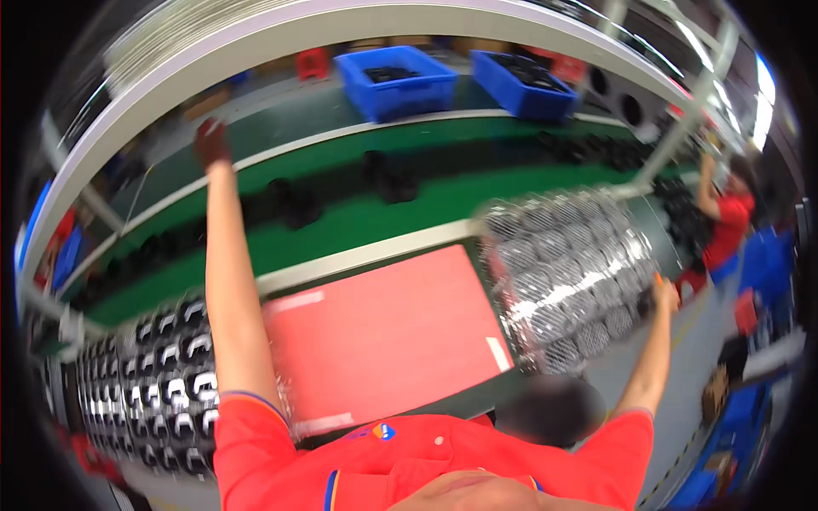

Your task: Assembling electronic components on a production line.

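Note:
My left hand (pixel 211 145) reaches far out over the green conveyor belt (pixel 443 204), near its far rail. It looks dark, perhaps gloved, and motion smears its fingers. My right hand (pixel 667 296) is beside the right edge of a clear plastic tray (pixel 567 281) with rows of round grey mesh parts. An orange patch shows at its fingertips; whether it grips the tray edge I cannot tell. Between my arms lies a red mat (pixel 388 336) with white tape at its corners. A blurred dark round thing (pixel 550 409) is just in front of my right shoulder.
At left stands a clear tray (pixel 158 387) of black and white parts. Black parts (pixel 388 177) sit along the belt. Beyond it are two blue bins (pixel 396 85) (pixel 521 85) holding dark parts. A pale frame beam (pixel 426 19) arches overhead. A co-worker in red (pixel 731 213) is at right.

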`<action>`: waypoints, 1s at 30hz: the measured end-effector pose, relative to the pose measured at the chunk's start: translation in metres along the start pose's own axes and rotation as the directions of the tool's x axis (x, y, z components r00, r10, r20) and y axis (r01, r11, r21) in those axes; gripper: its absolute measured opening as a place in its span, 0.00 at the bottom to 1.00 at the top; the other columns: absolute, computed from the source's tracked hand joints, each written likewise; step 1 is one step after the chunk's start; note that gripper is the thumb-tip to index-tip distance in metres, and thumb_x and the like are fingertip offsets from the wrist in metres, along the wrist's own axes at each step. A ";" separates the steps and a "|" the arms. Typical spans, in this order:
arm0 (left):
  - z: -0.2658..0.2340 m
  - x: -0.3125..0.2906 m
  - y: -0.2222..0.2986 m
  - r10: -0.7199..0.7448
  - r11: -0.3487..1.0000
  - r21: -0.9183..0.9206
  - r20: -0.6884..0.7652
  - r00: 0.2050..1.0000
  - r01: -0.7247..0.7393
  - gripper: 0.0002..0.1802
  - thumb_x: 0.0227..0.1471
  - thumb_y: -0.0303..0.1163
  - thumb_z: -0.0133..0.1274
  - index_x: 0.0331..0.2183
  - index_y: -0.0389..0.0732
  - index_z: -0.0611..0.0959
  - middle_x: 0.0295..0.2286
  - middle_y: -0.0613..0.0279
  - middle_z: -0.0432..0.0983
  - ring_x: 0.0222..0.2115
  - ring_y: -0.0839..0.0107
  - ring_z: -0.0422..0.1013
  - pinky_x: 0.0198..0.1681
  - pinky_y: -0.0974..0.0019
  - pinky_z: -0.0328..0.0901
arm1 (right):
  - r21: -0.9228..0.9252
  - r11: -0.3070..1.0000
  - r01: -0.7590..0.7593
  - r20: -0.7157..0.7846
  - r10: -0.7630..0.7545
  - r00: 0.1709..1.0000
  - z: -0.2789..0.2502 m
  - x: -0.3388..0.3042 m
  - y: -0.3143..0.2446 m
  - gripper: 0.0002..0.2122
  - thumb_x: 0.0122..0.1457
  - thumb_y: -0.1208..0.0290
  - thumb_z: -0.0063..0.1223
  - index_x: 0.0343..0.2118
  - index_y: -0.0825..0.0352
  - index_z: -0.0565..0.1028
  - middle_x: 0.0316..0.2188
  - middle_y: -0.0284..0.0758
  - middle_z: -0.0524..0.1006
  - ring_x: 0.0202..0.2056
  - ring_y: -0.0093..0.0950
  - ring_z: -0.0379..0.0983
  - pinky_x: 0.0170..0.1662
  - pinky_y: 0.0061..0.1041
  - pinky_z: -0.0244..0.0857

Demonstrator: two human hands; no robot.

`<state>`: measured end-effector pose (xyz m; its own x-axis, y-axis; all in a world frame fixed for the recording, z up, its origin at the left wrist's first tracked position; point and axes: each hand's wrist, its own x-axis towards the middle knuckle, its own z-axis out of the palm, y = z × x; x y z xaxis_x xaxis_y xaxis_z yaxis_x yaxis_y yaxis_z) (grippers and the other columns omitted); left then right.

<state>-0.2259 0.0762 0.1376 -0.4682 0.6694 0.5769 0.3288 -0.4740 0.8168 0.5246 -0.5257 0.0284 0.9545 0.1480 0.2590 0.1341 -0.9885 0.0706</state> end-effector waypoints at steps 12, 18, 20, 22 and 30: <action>-0.149 0.011 -0.127 -0.468 0.289 0.844 0.537 0.702 -0.453 0.28 0.44 0.44 0.54 0.47 0.43 0.72 0.50 0.52 0.65 0.50 0.54 0.63 0.51 0.55 0.61 | 0.308 0.904 0.297 -0.274 -0.215 0.937 0.066 0.041 0.054 0.22 0.51 0.46 0.52 0.30 0.65 0.76 0.31 0.43 0.75 0.35 0.41 0.71 0.37 0.38 0.63; -0.151 -0.016 -0.150 -0.536 0.280 0.903 0.428 0.728 -0.325 0.36 0.46 0.46 0.52 0.55 0.46 0.61 0.58 0.59 0.49 0.60 0.59 0.44 0.56 0.41 0.50 | 0.466 0.779 0.419 -0.146 -0.400 0.905 0.032 0.020 0.048 0.20 0.51 0.53 0.55 0.31 0.72 0.75 0.25 0.42 0.76 0.26 0.33 0.70 0.33 0.31 0.63; -0.153 -0.014 -0.160 -0.511 0.328 0.909 0.399 0.762 -0.256 0.38 0.43 0.45 0.56 0.54 0.44 0.61 0.58 0.57 0.50 0.58 0.56 0.50 0.55 0.45 0.54 | 0.408 0.799 0.442 0.073 -0.511 0.856 0.033 0.022 0.062 0.18 0.55 0.57 0.51 0.38 0.70 0.73 0.36 0.45 0.76 0.37 0.34 0.72 0.43 0.31 0.63; -0.142 -0.006 -0.153 -0.582 0.371 0.885 0.458 0.672 -0.282 0.40 0.41 0.44 0.59 0.53 0.42 0.62 0.57 0.55 0.53 0.55 0.54 0.56 0.52 0.50 0.58 | 0.410 0.776 0.479 -0.085 -0.491 0.867 0.058 0.062 0.104 0.15 0.52 0.65 0.53 0.38 0.71 0.72 0.34 0.45 0.76 0.35 0.35 0.72 0.42 0.31 0.64; -0.124 -0.011 -0.106 -0.427 0.899 0.069 0.369 0.826 0.433 0.33 0.22 0.35 0.71 0.35 0.38 0.76 0.31 0.58 0.75 0.31 0.68 0.73 0.26 0.64 0.72 | 0.750 0.250 0.612 -0.529 -0.329 0.782 -0.029 -0.020 -0.071 0.29 0.42 0.81 0.64 0.48 0.72 0.64 0.45 0.46 0.68 0.44 0.35 0.66 0.47 0.32 0.64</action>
<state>-0.3572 0.0479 0.0442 -0.2240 0.9661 0.1283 0.1495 -0.0961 0.9841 0.4881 -0.4577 0.0457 0.5618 0.4579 0.6890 0.8177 -0.1811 -0.5465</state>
